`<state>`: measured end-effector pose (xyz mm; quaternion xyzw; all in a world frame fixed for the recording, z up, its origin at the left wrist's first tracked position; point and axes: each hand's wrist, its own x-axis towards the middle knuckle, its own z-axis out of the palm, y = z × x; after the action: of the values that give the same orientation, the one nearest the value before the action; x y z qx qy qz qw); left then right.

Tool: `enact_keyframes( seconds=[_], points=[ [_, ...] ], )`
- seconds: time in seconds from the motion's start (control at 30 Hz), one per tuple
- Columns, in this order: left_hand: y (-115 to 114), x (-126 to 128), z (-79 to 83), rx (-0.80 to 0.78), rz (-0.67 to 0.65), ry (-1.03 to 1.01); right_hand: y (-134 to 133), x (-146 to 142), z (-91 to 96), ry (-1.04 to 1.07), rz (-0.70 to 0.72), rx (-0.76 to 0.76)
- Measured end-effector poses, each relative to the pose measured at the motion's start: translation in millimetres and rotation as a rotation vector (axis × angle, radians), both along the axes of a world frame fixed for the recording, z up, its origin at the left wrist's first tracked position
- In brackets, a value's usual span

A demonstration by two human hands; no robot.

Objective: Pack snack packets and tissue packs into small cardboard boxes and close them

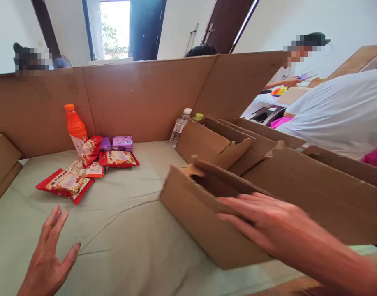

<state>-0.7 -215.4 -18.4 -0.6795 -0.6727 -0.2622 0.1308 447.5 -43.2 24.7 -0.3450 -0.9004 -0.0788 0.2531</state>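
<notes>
My left hand [51,253] is open above the pale cloth at the lower left, fingers and thumb apart, touching nothing. At the right, my right hand [262,218] grips the near wall of a narrow open-topped cardboard box [197,218]; some fingers reach over its rim and a digit lies along the outside. The box's inside is dark and its contents are hidden. Beyond my left hand lie red-and-white snack bags [66,183], one of them [119,158] before a purple packet [123,143]. An orange bottle [75,127] stands behind the bags, against the cardboard wall.
A tall cardboard wall [145,98] bounds the back. A clear water bottle [179,127] stands beside more open cardboard boxes [207,142] at the right. Another carton [3,164] sits at the left edge. Several people are beyond the wall, one in a white shirt [339,111] close by at right.
</notes>
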Motion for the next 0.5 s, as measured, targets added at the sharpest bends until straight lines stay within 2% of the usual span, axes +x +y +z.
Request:
enact_keyframes(
  seconds=[0.13, 0.23, 0.33, 0.5],
  points=[
    [-4, 15, 29.1, 0.101, -0.094, -0.004, -19, -91, 32.9, -0.081, 0.307, -0.07],
    [-10, 27, 39.3, 0.095, -0.171, -0.075, -32, -129, 36.3, -0.13, 0.503, -0.13],
    [-16, 36, 43.5, 0.041, -0.28, -0.147, -42, -142, 33.4, -0.179, 0.588, -0.194],
    [-11, 43, 53.9, -0.035, -0.504, -0.194, -40, -141, 43.5, -0.233, 0.628, -0.503]
  ],
)
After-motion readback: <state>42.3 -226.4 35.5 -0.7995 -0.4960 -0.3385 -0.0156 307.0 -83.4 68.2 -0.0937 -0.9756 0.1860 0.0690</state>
